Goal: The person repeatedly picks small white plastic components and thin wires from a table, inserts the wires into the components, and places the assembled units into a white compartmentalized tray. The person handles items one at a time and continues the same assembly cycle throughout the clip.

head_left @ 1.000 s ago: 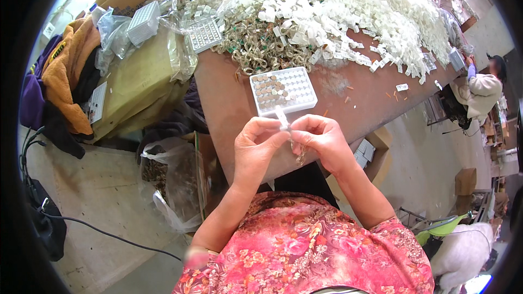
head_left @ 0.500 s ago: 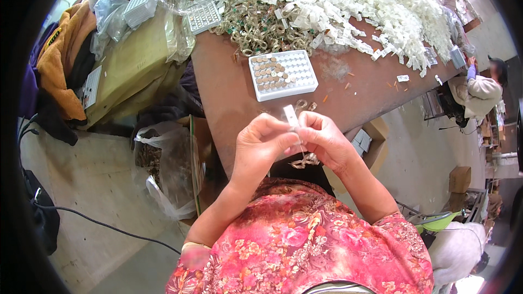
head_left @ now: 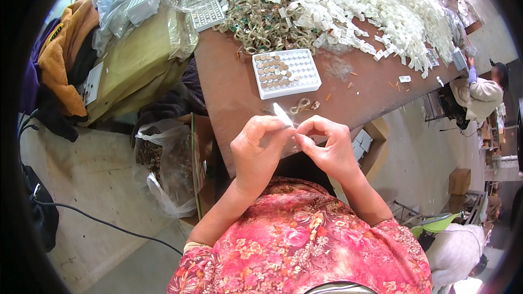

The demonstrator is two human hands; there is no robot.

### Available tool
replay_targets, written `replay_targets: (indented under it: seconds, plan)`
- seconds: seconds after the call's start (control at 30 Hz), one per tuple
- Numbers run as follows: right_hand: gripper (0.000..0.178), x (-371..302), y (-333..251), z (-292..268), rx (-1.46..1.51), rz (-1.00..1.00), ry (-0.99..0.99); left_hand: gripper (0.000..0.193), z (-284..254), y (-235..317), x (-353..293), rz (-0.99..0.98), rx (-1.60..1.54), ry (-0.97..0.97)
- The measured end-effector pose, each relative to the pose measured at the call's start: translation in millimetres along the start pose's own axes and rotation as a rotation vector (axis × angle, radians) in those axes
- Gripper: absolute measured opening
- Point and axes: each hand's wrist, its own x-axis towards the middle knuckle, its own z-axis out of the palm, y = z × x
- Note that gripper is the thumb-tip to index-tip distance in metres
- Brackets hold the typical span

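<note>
Above the table's near edge, my left hand (head_left: 257,147) pinches a small white plastic piece (head_left: 281,114) that sticks up from its fingertips. Close beside it, my right hand (head_left: 331,149) has thumb and forefinger pressed together at the base of that piece; whether anything thin is between them is too small to tell. Just beyond my fingers, a looped tan strip (head_left: 300,105) lies on the table. Farther off stands a white tray (head_left: 266,93) with rows of slots, its left part holding several round brown discs and a few pale ones.
A brown table (head_left: 229,90) bears a heap of white plastic pieces (head_left: 370,0) and a pile of tan coiled strips (head_left: 272,27). Another slotted tray (head_left: 207,14) lies far left. A clear bag (head_left: 174,169) and an open carton (head_left: 376,141) flank me. A co-worker (head_left: 482,92) sits at right.
The white piece has tilted left in my left hand. My right fingers have drawn slightly away to the right. The tan coil that hung below my hands no longer shows.
</note>
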Motion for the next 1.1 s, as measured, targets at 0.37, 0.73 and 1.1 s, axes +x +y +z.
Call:
replay_targets:
  seconds: [0.37, 0.73, 1.1]
  plan:
    - [0.007, 3, 4, 3, 0.464, 0.257, -0.104, 0.015, -4, -2, 3, -0.331, -0.487, -0.043]
    - [0.014, 11, 22, 22, 0.484, 0.138, -0.014, 0.016, 16, -30, 0, -0.636, -1.078, 0.031]
    - [0.014, 96, 53, -17, -0.781, -0.415, 0.21, 0.012, 10, -66, 12, -0.617, -1.322, 0.092]
